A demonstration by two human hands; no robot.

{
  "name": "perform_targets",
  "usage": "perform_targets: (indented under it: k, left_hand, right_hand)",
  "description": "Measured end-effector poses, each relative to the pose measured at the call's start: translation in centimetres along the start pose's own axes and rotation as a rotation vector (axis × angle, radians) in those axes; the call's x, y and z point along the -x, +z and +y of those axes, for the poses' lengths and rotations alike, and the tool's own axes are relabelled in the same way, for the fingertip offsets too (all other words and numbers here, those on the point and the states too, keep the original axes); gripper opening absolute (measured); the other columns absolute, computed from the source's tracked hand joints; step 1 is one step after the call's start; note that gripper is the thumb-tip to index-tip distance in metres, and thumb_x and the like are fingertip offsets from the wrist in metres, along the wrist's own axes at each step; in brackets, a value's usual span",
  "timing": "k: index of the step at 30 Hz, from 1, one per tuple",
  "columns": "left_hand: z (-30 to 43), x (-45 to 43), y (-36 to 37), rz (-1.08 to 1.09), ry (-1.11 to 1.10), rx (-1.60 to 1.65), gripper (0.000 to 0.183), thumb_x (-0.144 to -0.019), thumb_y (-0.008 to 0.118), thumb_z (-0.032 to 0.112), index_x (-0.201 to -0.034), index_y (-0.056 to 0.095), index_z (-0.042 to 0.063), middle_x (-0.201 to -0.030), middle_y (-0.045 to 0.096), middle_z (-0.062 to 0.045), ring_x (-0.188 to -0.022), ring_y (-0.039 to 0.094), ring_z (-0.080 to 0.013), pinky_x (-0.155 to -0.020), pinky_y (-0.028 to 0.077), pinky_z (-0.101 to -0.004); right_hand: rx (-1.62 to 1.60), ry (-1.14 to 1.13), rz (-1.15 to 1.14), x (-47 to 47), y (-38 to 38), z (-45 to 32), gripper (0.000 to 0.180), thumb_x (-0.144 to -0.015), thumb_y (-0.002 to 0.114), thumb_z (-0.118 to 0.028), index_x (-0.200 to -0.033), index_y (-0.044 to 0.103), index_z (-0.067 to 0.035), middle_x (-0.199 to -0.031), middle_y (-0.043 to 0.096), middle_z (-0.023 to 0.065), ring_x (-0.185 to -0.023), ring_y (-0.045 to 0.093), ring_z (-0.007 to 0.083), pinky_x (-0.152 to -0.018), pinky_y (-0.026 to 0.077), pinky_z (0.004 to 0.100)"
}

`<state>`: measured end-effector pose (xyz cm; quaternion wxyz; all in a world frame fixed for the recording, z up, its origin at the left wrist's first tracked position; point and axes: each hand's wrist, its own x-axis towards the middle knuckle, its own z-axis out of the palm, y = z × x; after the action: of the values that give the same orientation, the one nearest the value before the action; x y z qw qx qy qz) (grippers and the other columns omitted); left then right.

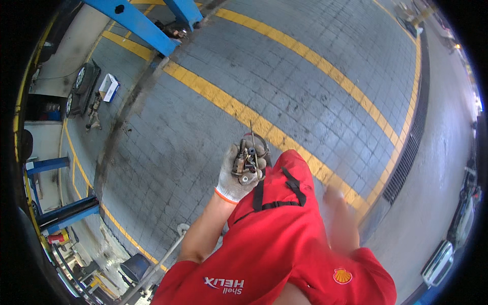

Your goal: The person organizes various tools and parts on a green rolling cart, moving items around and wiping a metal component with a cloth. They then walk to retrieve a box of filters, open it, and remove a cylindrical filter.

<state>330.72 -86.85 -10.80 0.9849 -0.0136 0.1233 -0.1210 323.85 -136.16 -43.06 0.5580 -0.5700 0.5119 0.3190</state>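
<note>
My left hand (238,179) wears a white knit work glove with an orange cuff. It is palm up, with a cluster of small metal parts (246,164) in it. Among these are a bronze-coloured cylindrical piece (239,162), a black rubber piece (251,151) and a thin bent metal rod (252,131) that sticks out past the fingers. Several of the smaller pieces overlap and cannot be told apart. My right hand (334,194) hangs beside my red-clothed leg (291,171). It is blurred, so its fingers are unclear.
Grey tiled floor (183,145) with yellow lines (236,108) lies ahead. Blue lift posts (141,26) stand upper left. Wheels (80,82), an open white box (109,87) and a metal part (93,114) lie at left. A drain grate (408,164) runs at right; a black bucket (135,266) stands lower left.
</note>
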Motion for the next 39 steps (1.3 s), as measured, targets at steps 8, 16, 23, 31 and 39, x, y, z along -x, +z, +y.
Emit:
perform_targets:
  k: [8, 16, 23, 31, 39]
  left_hand:
    - [18.3, -24.9, 5.5, -0.133, 0.033, 0.120, 0.048, -0.107, 0.055, 0.051, -0.134, 0.068, 0.014, -0.135, 0.067, -0.021, -0.092, 0.076, -0.0320, -0.074, 0.064, -0.0410]
    - [36.5, -49.1, 11.9, -0.070, 0.238, 0.122, 0.051, -0.109, 0.050, 0.051, -0.138, 0.066, 0.012, -0.143, 0.063, -0.020, -0.100, 0.075, -0.0358, -0.084, 0.062, -0.0468]
    - [55.4, -69.9, 14.3, -0.068, 0.404, 0.153, 0.054, -0.109, 0.050, 0.050, -0.144, 0.061, 0.010, -0.141, 0.063, -0.024, -0.114, 0.072, -0.0410, -0.078, 0.065, -0.0429]
    - [81.8, -95.6, 20.1, -0.021, 0.394, 0.127, 0.050, -0.107, 0.054, 0.051, -0.139, 0.064, 0.014, -0.144, 0.062, -0.021, -0.117, 0.070, -0.0413, -0.078, 0.065, -0.0424]
    - [106.1, -119.7, 28.6, 0.219, 0.365, 0.017, 0.051, -0.104, 0.056, 0.056, -0.137, 0.066, 0.017, -0.143, 0.064, -0.017, -0.100, 0.074, -0.0356, -0.072, 0.064, -0.0471]
  right_hand:
    - [0.105, 0.065, 0.063, -7.3, 13.0, -21.7, 0.019, -0.098, 0.066, -0.024, -0.088, 0.063, -0.009, -0.070, 0.055, 0.0054, -0.054, 0.053, 0.0219, -0.050, 0.051, 0.0418]
    - [0.704, -0.176, -0.056, -14.9, 43.1, -68.2, 0.023, -0.099, 0.066, -0.029, -0.093, 0.064, -0.007, -0.076, 0.060, 0.0049, -0.061, 0.059, 0.0197, -0.058, 0.053, 0.0376]
    - [0.424, -0.646, -0.502, -4.6, 80.1, -105.5, 0.038, -0.103, 0.067, -0.033, -0.123, 0.066, -0.001, -0.094, 0.068, 0.0053, -0.075, 0.065, 0.0139, -0.067, 0.055, 0.0310]
    - [0.740, -0.408, -0.478, -14.9, 104.6, -126.2, 0.040, -0.102, 0.067, -0.035, -0.129, 0.066, -0.004, -0.097, 0.070, 0.0045, -0.077, 0.067, 0.0156, -0.068, 0.058, 0.0333]
    - [0.379, 0.013, -0.077, -30.0, 101.2, -137.7, 0.020, -0.096, 0.067, -0.024, -0.105, 0.065, -0.006, -0.081, 0.063, 0.0055, -0.064, 0.063, 0.0210, -0.057, 0.057, 0.0402]
